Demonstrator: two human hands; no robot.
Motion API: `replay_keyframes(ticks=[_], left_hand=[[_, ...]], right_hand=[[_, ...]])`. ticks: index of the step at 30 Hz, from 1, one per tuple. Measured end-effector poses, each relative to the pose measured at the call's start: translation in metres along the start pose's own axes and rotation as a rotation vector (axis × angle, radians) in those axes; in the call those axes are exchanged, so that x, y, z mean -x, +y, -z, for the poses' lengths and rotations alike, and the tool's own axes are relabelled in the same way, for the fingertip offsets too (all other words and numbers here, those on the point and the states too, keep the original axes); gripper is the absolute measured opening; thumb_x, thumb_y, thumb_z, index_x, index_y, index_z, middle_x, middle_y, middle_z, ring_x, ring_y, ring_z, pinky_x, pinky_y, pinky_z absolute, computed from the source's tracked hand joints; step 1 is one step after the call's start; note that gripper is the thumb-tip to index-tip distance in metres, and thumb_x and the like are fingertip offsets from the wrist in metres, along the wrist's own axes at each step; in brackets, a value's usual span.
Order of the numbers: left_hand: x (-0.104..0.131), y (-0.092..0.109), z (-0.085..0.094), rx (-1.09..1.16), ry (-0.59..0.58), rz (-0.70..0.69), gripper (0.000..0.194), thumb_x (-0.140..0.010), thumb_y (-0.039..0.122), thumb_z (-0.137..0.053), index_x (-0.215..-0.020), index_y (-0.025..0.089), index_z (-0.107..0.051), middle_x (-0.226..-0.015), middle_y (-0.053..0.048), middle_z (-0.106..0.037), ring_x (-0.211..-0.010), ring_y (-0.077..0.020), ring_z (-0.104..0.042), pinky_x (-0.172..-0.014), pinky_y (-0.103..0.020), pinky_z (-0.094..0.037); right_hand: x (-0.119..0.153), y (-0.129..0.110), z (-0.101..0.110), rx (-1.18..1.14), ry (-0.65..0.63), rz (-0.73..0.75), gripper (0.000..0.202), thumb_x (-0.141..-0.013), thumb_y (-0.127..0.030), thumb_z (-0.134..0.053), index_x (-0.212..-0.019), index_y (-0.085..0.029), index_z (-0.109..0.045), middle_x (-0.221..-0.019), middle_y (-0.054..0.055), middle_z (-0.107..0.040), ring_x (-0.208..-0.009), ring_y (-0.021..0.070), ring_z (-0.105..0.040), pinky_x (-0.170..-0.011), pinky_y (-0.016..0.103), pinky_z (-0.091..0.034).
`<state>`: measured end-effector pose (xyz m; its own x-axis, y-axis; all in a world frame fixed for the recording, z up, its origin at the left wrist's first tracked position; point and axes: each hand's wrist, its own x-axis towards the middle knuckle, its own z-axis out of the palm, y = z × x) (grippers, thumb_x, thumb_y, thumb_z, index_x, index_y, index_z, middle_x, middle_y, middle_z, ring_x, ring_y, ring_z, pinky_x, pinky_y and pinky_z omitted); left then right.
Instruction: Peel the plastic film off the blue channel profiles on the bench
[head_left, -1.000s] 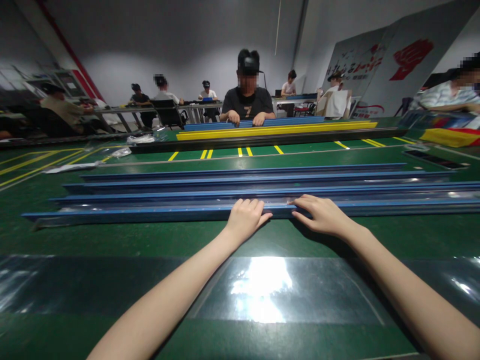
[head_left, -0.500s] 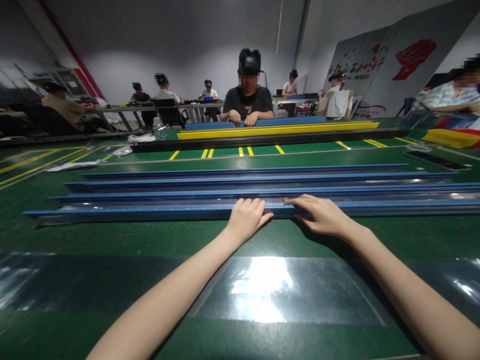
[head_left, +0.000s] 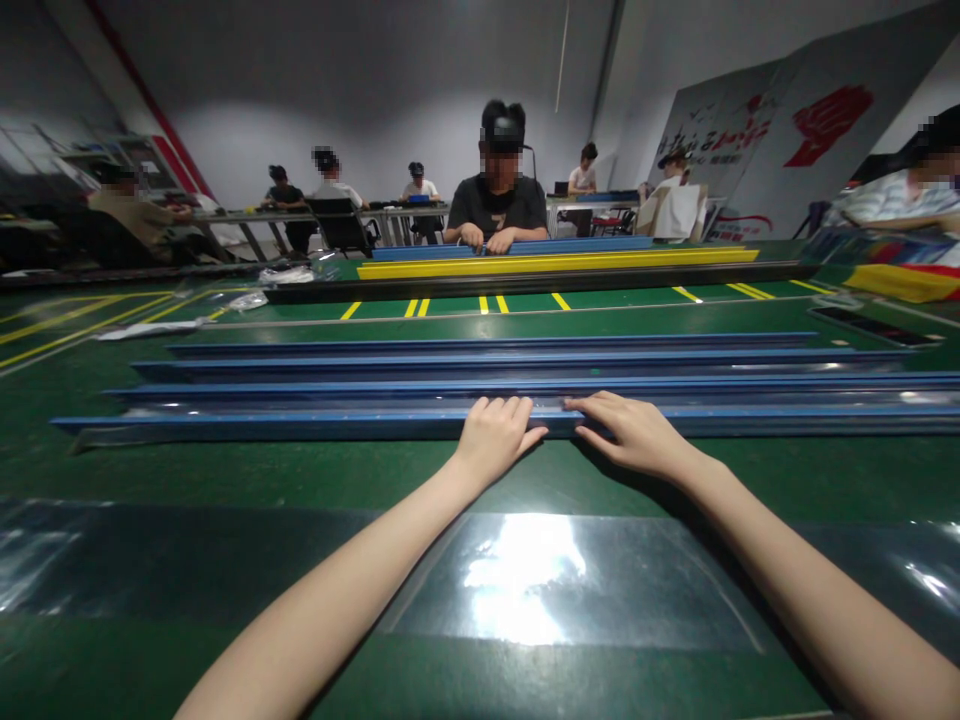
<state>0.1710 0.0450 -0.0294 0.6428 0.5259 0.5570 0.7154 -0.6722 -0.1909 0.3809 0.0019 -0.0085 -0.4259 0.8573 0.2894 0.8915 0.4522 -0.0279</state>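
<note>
Crosswise before a person lies the front rail (head_left: 300, 431), long and blue, on a green table (head_left: 300, 480), directly under the fingers. Its long axis runs left to right, almost level, square to the way the person faces. One end points left and stops well beyond the left fingers; the other passes the right fingers and runs out of sight.

The left hand (head_left: 491, 440) is bent over it: four fingers together across the upper edge, thumb on the near face, clamped on the rail. That thumb points right, along the rail. Just right of it, across a small gap, is the right hand (head_left: 637, 430). Its forefinger reaches left at the top of the rail, and its thumb stands apart from that finger, lower, by the near face. I cannot tell whether the two pinch anything.

Just beyond the fingers, more blue rails (head_left: 225, 372) lie in rows, roughly parallel. Nearer than the fingers, a clear sheet (head_left: 637, 580) lies flat with bright glare on it. Farther beyond the fingertips come a black rail (head_left: 525, 286), a yellow rail (head_left: 555, 263) and a co-worker (head_left: 495, 205) in a dark top, hands low. Well right of the right fingers lies a phone (head_left: 874, 327).
</note>
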Motion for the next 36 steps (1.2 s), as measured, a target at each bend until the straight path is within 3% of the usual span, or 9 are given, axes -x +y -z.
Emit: replay_keyframes(ticks=[36], left_hand=[[-0.0005, 0.0014, 0.0004, 0.007, -0.016, 0.018, 0.033, -0.083, 0.047, -0.043, -0.08, 0.016, -0.053, -0.07, -0.005, -0.06, -0.07, -0.0199, -0.054, -0.061, -0.031, -0.029]], right_hand=[[0.0002, -0.0025, 0.0008, 0.011, 0.014, -0.005, 0.038, -0.084, -0.031, -0.037, -0.117, -0.019, -0.052, -0.112, 0.008, -0.059, -0.101, 0.0195, -0.054, -0.081, 0.033, -0.045]])
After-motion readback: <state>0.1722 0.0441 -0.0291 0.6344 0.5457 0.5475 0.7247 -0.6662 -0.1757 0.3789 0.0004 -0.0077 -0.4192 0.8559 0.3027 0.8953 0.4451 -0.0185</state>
